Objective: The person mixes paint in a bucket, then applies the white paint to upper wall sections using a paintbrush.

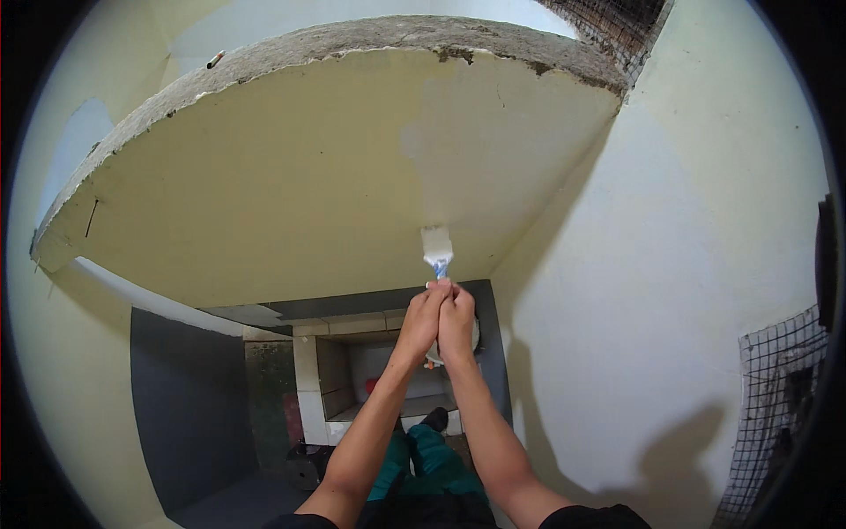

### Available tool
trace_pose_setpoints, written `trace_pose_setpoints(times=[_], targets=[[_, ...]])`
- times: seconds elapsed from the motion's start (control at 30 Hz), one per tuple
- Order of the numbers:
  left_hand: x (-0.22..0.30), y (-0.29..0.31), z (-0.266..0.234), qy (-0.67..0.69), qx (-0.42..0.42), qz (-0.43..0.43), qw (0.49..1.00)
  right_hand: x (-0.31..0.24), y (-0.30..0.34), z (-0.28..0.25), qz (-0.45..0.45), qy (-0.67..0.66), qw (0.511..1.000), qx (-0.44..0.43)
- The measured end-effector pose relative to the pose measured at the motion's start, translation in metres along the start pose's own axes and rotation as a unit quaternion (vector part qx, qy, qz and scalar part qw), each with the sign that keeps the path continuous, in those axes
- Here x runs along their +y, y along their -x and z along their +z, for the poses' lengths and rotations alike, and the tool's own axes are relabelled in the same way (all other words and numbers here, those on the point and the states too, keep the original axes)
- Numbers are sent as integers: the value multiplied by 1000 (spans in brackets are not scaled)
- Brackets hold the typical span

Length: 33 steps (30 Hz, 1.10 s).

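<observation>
A paintbrush (437, 245) with a pale, paint-coated head and a blue-and-white handle points up and away from me. Both hands are closed together around its handle: my left hand (421, 319) on one side, my right hand (456, 316) pressed against it. The bristles meet the lower part of a yellow wall (264, 176), right of its middle. Above and to the right of the brush, a paler painted patch (502, 132) covers the wall. Behind my right hand shows part of a round white container (477, 335); the hands hide most of it.
Rough bare concrete tops the wall (370, 37). A pale side wall (617, 291) stands at the right, with wire mesh (780, 361) near its edge. Below are a tiled basin (335, 379), a red object (371, 385), a dark round object (307, 467) and a grey wall (189, 397).
</observation>
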<state>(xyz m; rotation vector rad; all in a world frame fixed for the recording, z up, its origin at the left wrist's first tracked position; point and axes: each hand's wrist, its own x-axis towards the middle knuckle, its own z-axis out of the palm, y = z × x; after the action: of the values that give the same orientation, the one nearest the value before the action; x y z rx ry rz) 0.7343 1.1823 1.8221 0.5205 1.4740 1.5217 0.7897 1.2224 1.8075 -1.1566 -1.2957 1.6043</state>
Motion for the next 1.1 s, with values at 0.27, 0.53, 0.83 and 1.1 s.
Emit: trace_pose_setpoints(times=[0.27,0.53,0.83,1.1], targets=[[103,14,-30,16,-42,96,994,-87,6,51,-142,-13,989,-40],[128,57,-67,-13,-69,180,981,-111,62,83,-208,-39,976,-41],[112,18,-75,-7,-61,198,978,-83,19,97,-200,-83,971,-100],[-66,5,-40,-91,11,134,987,80,11,5,-98,-70,989,-90]])
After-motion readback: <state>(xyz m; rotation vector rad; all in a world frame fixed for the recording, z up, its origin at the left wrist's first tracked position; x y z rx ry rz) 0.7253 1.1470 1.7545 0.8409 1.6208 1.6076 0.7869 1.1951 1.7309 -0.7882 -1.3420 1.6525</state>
